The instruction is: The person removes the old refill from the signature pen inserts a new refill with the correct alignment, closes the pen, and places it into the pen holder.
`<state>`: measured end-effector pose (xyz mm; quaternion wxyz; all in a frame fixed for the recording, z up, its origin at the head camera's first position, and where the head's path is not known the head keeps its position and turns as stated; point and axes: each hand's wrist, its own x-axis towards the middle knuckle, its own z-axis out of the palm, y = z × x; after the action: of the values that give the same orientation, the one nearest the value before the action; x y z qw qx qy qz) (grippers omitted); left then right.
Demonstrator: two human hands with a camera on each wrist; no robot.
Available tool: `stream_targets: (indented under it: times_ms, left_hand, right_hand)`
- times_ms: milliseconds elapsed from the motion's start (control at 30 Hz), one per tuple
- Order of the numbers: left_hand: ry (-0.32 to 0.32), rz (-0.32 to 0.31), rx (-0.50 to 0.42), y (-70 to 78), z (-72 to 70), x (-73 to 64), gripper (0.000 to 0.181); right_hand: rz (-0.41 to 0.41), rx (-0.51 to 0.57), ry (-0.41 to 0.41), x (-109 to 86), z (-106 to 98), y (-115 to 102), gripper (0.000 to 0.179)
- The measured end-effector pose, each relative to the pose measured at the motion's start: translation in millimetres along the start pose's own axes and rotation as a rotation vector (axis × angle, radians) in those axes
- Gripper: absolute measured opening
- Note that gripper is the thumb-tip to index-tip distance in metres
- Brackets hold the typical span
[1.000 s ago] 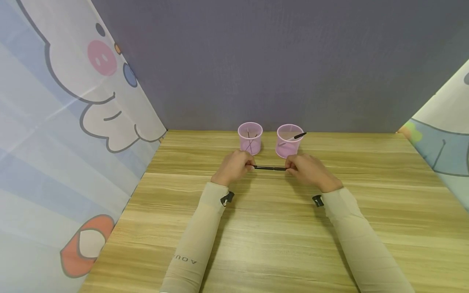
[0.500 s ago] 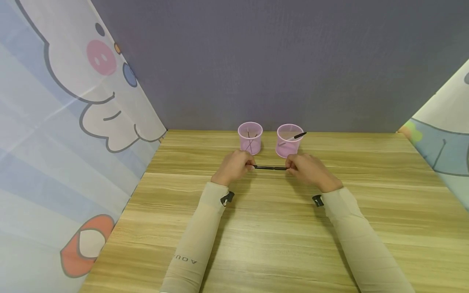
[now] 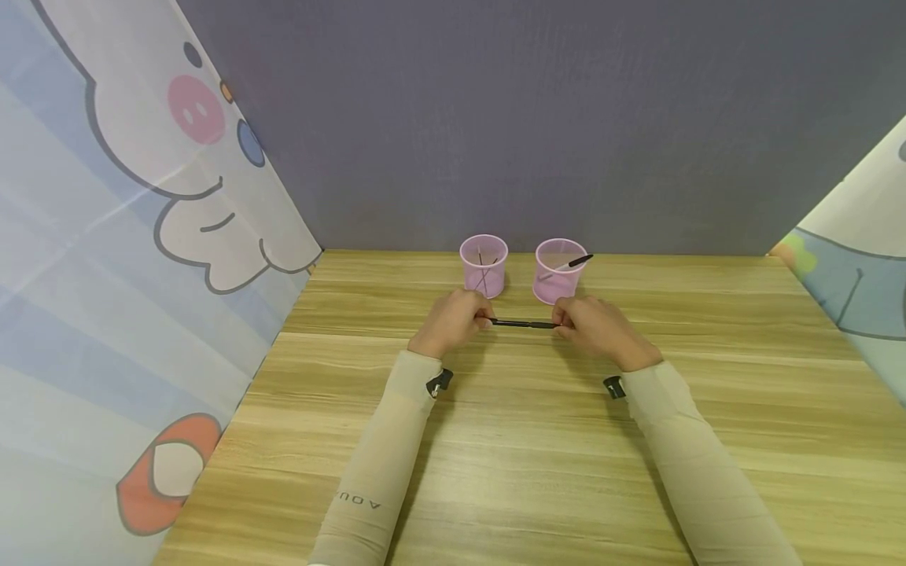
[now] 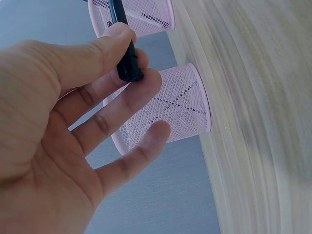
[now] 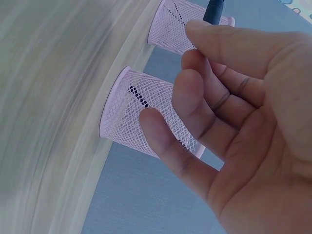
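Note:
A black pen (image 3: 524,324) is held level between the two hands, above the wooden table. My left hand (image 3: 451,322) pinches its left end between thumb and index finger; in the left wrist view the pen's clip end (image 4: 130,68) pokes past the fingertips. The right hand (image 3: 602,330) pinches the other end the same way, and in the right wrist view only a short dark length of pen (image 5: 213,12) shows. Both hands' remaining fingers are loosely bent. Just beyond the hands stand two pink mesh pen cups, the left cup (image 3: 484,283) and the right cup (image 3: 548,292).
In the left cup are thin dark sticks (image 3: 480,259), crossed. A white pen with a black cap (image 3: 580,262) leans out of the right cup. Behind the table (image 3: 538,456) rises a grey panel (image 3: 538,118); a cartoon-printed curtain (image 3: 106,314) hangs along the left.

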<state>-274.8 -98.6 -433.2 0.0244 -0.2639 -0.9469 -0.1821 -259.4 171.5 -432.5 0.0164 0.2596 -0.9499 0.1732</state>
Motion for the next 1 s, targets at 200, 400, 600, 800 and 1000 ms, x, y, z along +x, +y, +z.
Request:
stream_targets:
  times_ms: [200,400,600,800,1000]
  left_hand:
    - [0.007,0.016,0.006,-0.6,-0.1,0.0,0.004]
    - [0.006,0.015,0.001,-0.2,-0.9,0.1,0.004]
    - [0.007,0.025,-0.008,-1.0,-1.0,0.6,0.004]
    - [0.008,0.026,-0.006,-1.3,-0.9,1.0,0.004]
    - [0.011,0.023,0.001,-1.4,0.0,1.4,0.005]
  right_hand:
    - [0.016,-0.001,-0.008,0.4,-0.5,-2.0,0.011]
    - [0.018,-0.004,-0.011,0.7,-0.1,-1.3,0.012]
    - [0.025,0.003,-0.018,0.4,-0.4,-1.3,0.012]
    - [0.023,0.0,-0.017,0.3,-0.6,0.0,0.012]
    - [0.014,0.01,-0.018,1.0,0.0,1.0,0.012]
